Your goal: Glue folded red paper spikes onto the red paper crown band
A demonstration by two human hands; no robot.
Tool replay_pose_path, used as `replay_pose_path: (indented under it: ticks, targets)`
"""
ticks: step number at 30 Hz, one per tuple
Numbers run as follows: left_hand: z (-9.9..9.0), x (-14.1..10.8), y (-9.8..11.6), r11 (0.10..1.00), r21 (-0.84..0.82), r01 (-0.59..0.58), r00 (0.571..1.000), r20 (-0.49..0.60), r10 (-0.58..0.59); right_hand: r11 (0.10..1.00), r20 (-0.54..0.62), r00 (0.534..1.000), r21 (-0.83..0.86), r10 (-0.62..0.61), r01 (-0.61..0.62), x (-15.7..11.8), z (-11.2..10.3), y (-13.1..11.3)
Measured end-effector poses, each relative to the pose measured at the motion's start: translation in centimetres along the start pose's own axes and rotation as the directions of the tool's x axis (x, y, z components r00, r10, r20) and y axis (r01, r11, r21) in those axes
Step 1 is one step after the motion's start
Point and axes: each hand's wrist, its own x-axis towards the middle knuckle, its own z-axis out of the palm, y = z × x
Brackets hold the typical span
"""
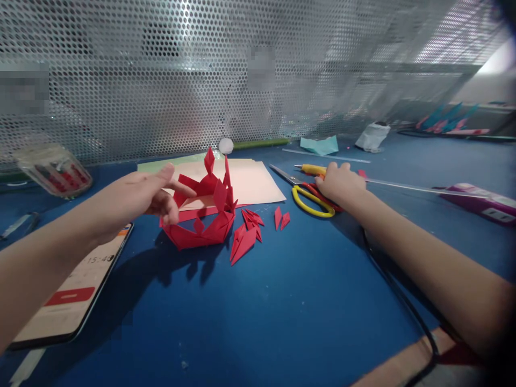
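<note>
lane: front-middle desk (266, 317) — passable | blockers: phone (76, 290) left, red paper ring (201, 236) + loose red pieces (244, 244) behind, black cable (387, 276) right

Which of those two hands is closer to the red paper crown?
The left. The left hand is right at the crown, at its left side; the right hand is farther right, by the scissors.

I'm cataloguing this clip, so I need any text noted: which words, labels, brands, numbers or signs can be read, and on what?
"15:4", with the last digit unclear: on the screen of the phone.
Other small lines on that screen: too faint and blurred to read.
Pale marks on the purple tool at the right: too blurred to read.
I can make out no brand name.
</note>
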Motion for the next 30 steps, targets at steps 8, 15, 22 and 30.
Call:
replay_pose_path:
  ticks: [8, 15, 22, 30]
  targets:
    - [0.2, 0.1, 0.2, 0.906, -0.419, -0.054, 0.994, -0.112, 0.008, 1.0, 0.019, 1.0, -0.002, 0.001, -0.001, 0.0, -0.2, 0.0]
    - [0.4, -1.2, 0.3, 0.949, 0.193, -0.249, 0.966, 0.121, 0.229, 1.0, 0.028, 0.999, -0.005, 0.015, -0.015, -0.2, -0.4, -0.2]
    - [2.9, -0.9, -0.5, 0.807, 0.483, -0.338, 0.935, 0.077, 0.346, 1.0, 0.027, 1.0, -0.004, 0.013, -0.013, -0.2, -0.3, -0.1]
    - [3.5, -0.4, -1.1, 0.837, 0.426, -0.344, 0.934, 0.063, 0.352, 1.0, 0.038, 0.999, 0.009, -0.019, 0.018, -0.6, -0.7, -0.1]
